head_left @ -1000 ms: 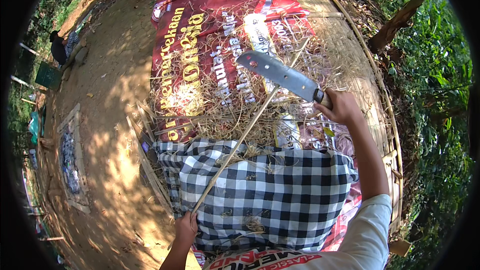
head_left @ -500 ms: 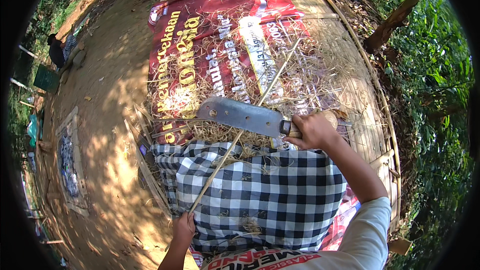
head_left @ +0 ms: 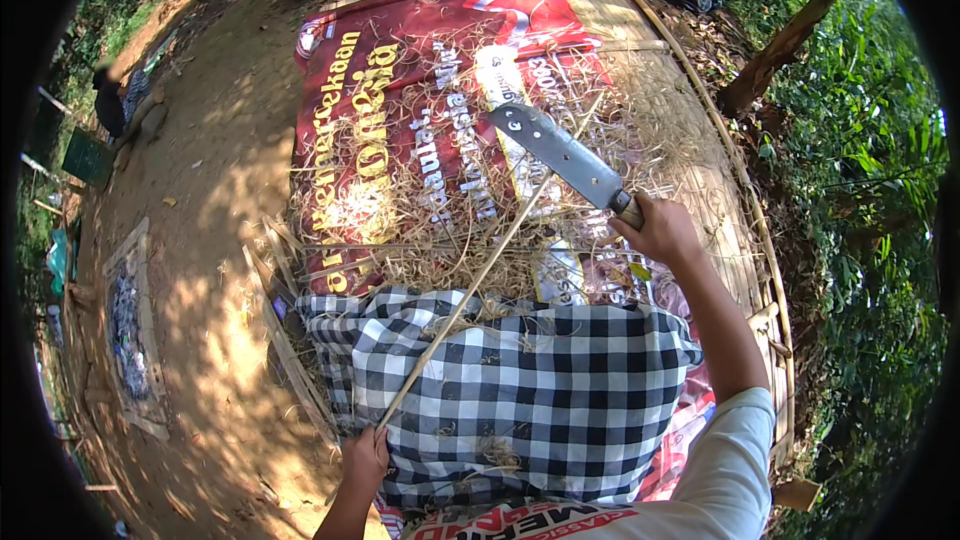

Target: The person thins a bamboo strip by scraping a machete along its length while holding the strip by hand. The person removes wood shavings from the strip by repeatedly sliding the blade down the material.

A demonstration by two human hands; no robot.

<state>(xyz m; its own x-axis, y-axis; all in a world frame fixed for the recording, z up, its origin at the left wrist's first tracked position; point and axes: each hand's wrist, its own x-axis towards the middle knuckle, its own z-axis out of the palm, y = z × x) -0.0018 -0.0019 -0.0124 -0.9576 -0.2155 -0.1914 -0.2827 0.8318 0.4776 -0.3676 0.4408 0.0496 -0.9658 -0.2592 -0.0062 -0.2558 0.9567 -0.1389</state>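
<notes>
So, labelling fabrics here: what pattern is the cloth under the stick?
Black-and-white check, clearest in the head view: the cloth.

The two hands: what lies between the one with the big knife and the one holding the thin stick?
In the head view, checkered cloth with dry shavings on it fills the stretch between the right hand and the left hand; the stick crosses it.

A black-and-white checked cloth (head_left: 520, 390) is seen, crossed by a pale tan stick (head_left: 480, 275). A grey steel blade (head_left: 565, 155) with dark spots is shown above a red banner (head_left: 420, 70) lettered in yellow and white. Straw-coloured shavings (head_left: 420, 230) are scattered over it. A white sleeve (head_left: 720, 480) is visible, and green foliage (head_left: 860, 190) is seen beside brown earth (head_left: 200, 200).
</notes>
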